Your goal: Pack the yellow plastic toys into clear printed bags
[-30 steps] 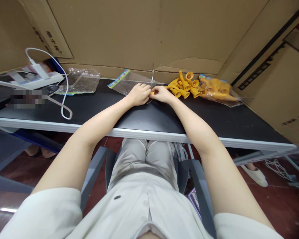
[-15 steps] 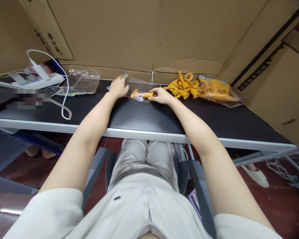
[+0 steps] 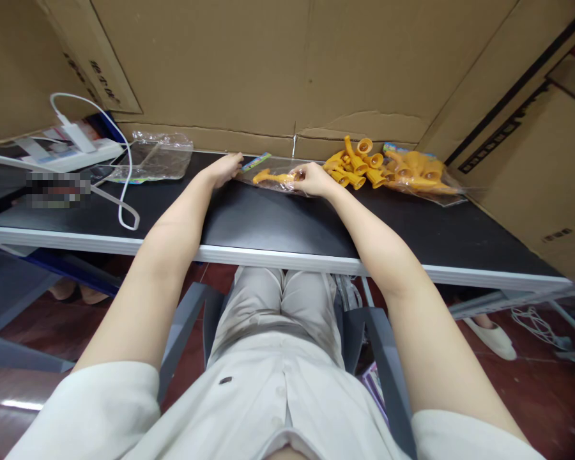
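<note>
A clear plastic bag (image 3: 275, 165) with a blue and green printed strip lies before me on the black table. Inside it, a yellow plastic horn-shaped piece (image 3: 271, 177) shows through the film. My left hand (image 3: 227, 169) has its fingers closed on the bag's left end, beside the printed strip. At the other end my right hand (image 3: 312, 179) is closed, thumb and fingers pinching the bag around the right end of the yellow piece. That end is partly hidden by my fingers.
Loose yellow horn-shaped pieces (image 3: 357, 165) are heaped right of my right hand. Beside them lies a filled bag of yellow pieces (image 3: 419, 172). Clear bags (image 3: 165, 160), a white cable (image 3: 130, 160) and a white power strip (image 3: 96, 155) occupy the left. A cardboard wall (image 3: 249, 70) stands behind.
My left hand has gone from lying spread over the bag's left end to fingers closed there, uncovering the printed strip. My right hand has shifted slightly right, and the bag looks more stretched.
</note>
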Demonstrator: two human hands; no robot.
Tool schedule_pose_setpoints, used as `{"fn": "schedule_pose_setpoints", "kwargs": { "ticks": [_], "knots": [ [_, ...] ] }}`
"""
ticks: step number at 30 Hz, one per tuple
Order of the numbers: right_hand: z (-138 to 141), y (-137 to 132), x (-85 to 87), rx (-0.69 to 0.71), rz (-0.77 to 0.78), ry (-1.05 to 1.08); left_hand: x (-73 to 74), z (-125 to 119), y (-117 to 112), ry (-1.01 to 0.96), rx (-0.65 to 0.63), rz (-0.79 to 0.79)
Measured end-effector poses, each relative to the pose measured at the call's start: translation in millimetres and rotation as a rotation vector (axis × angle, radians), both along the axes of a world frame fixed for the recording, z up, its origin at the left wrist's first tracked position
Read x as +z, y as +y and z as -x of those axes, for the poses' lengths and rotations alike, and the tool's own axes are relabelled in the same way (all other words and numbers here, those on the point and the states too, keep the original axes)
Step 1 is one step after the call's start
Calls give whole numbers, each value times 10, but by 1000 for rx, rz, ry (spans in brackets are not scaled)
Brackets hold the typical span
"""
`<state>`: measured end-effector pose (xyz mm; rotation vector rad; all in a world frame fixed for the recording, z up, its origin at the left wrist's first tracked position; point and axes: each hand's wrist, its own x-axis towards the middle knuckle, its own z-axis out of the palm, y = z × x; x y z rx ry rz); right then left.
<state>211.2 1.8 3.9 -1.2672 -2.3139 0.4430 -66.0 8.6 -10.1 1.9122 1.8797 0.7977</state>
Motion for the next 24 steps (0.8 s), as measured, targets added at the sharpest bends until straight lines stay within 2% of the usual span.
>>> {"fn": "schedule_pose_setpoints", "kwargs": {
  "ticks": [3, 7, 10, 13, 17, 24],
  "knots": [
    [-19, 1, -12, 12, 34, 53, 33, -69, -28, -217, -6, 158],
    [-32, 0, -36, 57, 84, 110, 24, -126, -16, -355, -92, 174],
    [-31, -3, -48, 75, 124, 151, 18, -168, -18, -400, -58, 156],
    [-26, -22, -56, 65, 144, 186, 40, -206, -69, -265, 8, 43],
    [-20, -56, -64, 87, 158, 193, 82, -241, -164, 8, -72, -137],
    [-31, -33, -39, 146, 329, 230, 72, -283, -210, 45, -199, -92]
  ]
}}
